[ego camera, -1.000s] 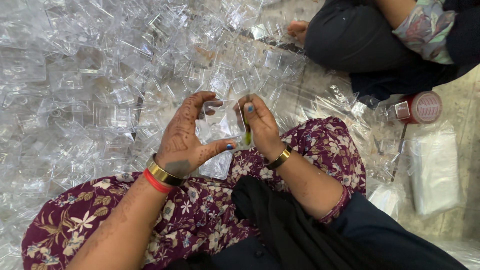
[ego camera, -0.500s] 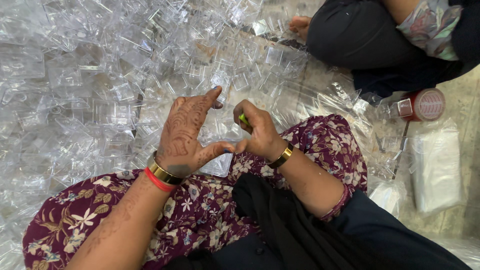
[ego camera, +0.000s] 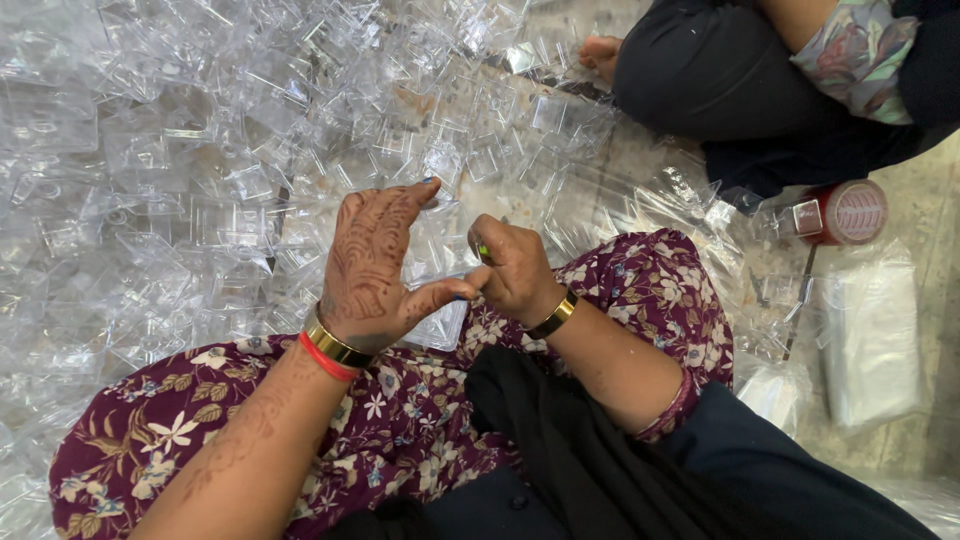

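Note:
My left hand (ego camera: 372, 268), patterned with henna and wearing gold and red bangles, is raised with fingers stretched out over a clear plastic box (ego camera: 440, 318) resting on my lap. Whether it grips the box I cannot tell; its thumb touches my right hand. My right hand (ego camera: 515, 268), with a gold bangle, is closed around a small yellow-green item (ego camera: 484, 250), of which only a tip shows. Both hands hover above my knee in maroon floral cloth (ego camera: 400, 400).
A large heap of clear plastic boxes and lids (ego camera: 220, 150) covers the floor ahead and left. Another person sits at the upper right in dark trousers (ego camera: 720, 80), bare foot (ego camera: 600, 55) near the heap. A red-capped container (ego camera: 835, 212) and a white plastic packet (ego camera: 870, 335) lie right.
My right hand has turned and closed into a fist, hiding most of the yellow-green item. My left hand's fingers have straightened and lifted. The hands stay together over the lap.

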`<state>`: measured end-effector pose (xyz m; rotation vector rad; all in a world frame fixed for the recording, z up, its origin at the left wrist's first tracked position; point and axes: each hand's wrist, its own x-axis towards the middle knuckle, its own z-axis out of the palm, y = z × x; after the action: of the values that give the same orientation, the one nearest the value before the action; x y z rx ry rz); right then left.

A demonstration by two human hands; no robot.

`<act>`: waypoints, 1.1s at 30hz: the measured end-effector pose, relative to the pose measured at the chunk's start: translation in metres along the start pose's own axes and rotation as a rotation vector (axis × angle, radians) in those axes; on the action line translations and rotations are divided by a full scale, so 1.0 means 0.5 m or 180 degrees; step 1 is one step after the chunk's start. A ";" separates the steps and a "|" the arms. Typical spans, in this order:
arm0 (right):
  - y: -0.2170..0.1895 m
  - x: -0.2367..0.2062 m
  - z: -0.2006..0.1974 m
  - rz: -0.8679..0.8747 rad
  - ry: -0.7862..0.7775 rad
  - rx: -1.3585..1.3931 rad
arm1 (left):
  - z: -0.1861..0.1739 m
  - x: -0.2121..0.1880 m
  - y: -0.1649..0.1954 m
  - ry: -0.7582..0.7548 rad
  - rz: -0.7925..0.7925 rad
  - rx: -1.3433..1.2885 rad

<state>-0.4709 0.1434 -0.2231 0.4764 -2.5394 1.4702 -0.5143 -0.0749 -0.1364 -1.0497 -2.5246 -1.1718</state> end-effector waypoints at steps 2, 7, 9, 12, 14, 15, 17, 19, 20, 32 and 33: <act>-0.002 -0.001 0.002 0.0036 0.0055 -0.0035 | 0.000 -0.001 -0.001 0.0050 0.0036 0.0021; -0.001 0.003 0.001 -0.0127 0.0124 -0.0209 | 0.006 -0.001 -0.007 0.0059 -0.0035 -0.0027; -0.002 0.004 0.001 -0.0137 0.0132 -0.0216 | 0.009 0.000 -0.008 0.0061 -0.0056 -0.0003; -0.006 0.005 0.001 -0.0082 0.0116 -0.0181 | 0.009 0.001 -0.010 0.0065 -0.0042 0.0050; -0.010 0.004 0.002 0.0109 0.0034 -0.0084 | 0.008 0.001 -0.011 0.0132 -0.0020 0.0176; -0.011 0.003 0.002 0.0113 0.0029 -0.0067 | 0.008 0.000 -0.011 0.0162 -0.0008 0.0237; -0.012 0.002 0.003 0.0120 0.0020 -0.0033 | 0.008 -0.001 -0.012 0.0206 0.0037 0.0213; -0.009 0.002 0.004 0.0131 0.0052 0.0080 | 0.011 -0.004 -0.013 0.0190 -0.0157 -0.0184; -0.007 0.001 0.004 0.0136 0.0069 0.0136 | 0.013 -0.006 -0.013 0.0147 -0.0373 -0.0573; 0.025 -0.005 0.011 0.0081 0.0211 0.0769 | 0.009 -0.013 -0.030 -0.0412 -0.1693 -0.2862; 0.024 -0.006 0.014 0.0110 0.0186 0.0746 | 0.008 -0.012 -0.028 -0.0454 -0.1680 -0.2775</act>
<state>-0.4723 0.1437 -0.2374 0.4167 -2.3536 1.7776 -0.5187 -0.0817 -0.1501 -0.5715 -2.4730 -2.5631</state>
